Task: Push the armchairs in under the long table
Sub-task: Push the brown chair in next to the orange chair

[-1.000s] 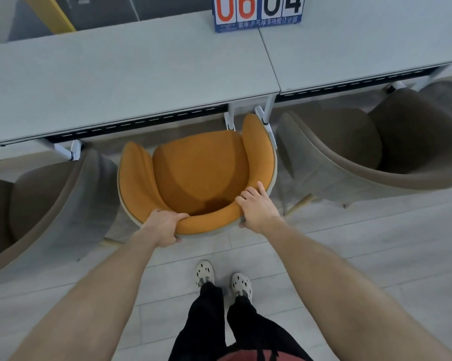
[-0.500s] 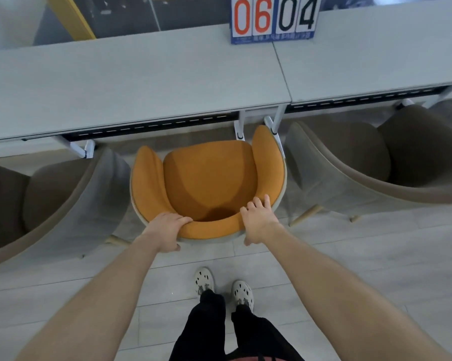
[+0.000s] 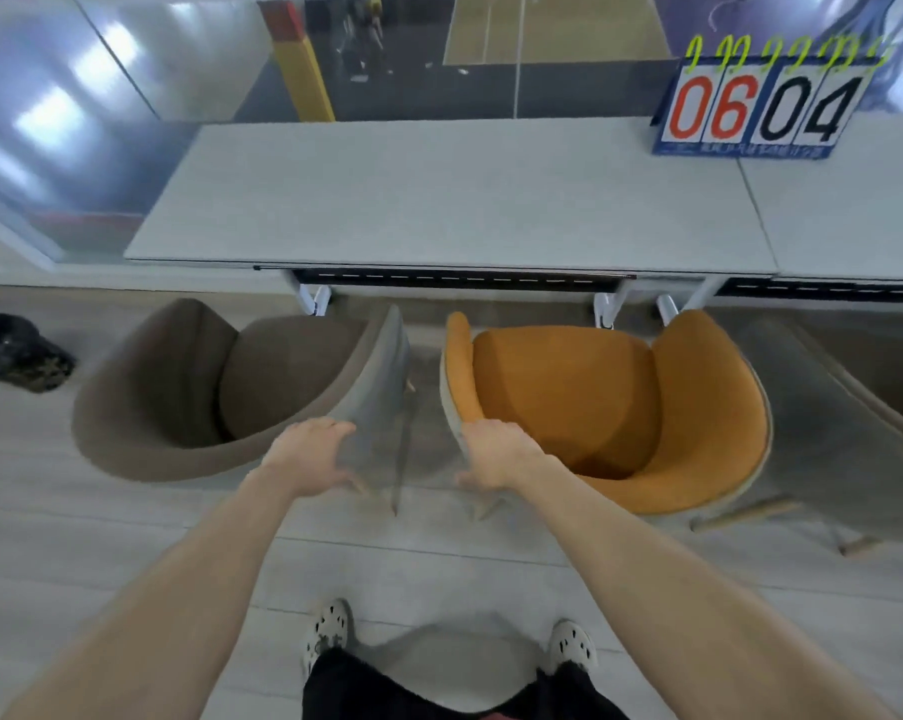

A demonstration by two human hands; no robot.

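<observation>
Two hands (image 3: 309, 454) (image 3: 496, 457) between two armchairs (image 3: 179, 402) (image 3: 620, 402)

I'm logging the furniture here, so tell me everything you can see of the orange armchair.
The orange armchair is a tub chair: orange fabric-looking seat and wraparound back, pale outer shell, light wooden legs beneath. It stands upright on the floor facing the long table, its arm tips at the table's near edge, seat not under the top. A grey-brown armchair stands apart beside it. The right hand lies at its rear rim; blur hides whether it grips.
</observation>
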